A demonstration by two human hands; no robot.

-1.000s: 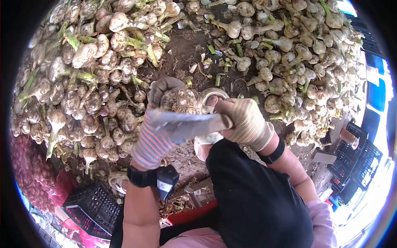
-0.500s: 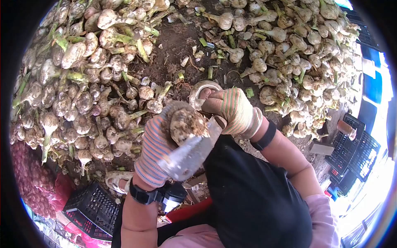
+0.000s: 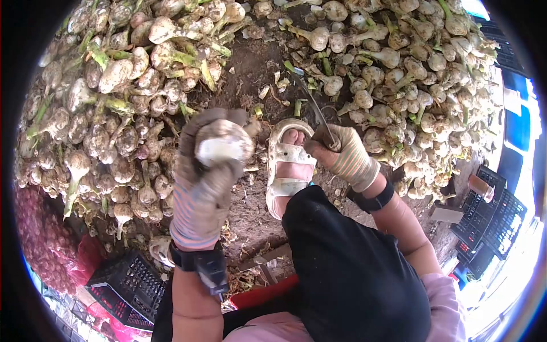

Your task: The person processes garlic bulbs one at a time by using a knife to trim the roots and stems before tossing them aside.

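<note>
Since the frame half a second earlier, the knife [image 3: 315, 108] has moved off the bulb [image 3: 219, 151] and now points forward, away from the body; the bulb has been turned so that a smooth white face shows in place of the rough brown one.

Head view: the left hand [image 3: 204, 188], gloved, is closed around the bulb. The bulb sits high in the grip, with fingers along its far side and the thumb at its near edge; the white face is turned up toward the camera. Some blur is noted on this hand. The right hand [image 3: 348, 158], also gloved, is closed on the knife at its near end, the blade well apart from the bulb. A sandal [image 3: 292, 153] lies on the ground between the hands. Bulbs are heaped in a left pile [image 3: 122, 137] and a right pile [image 3: 413, 85].
</note>
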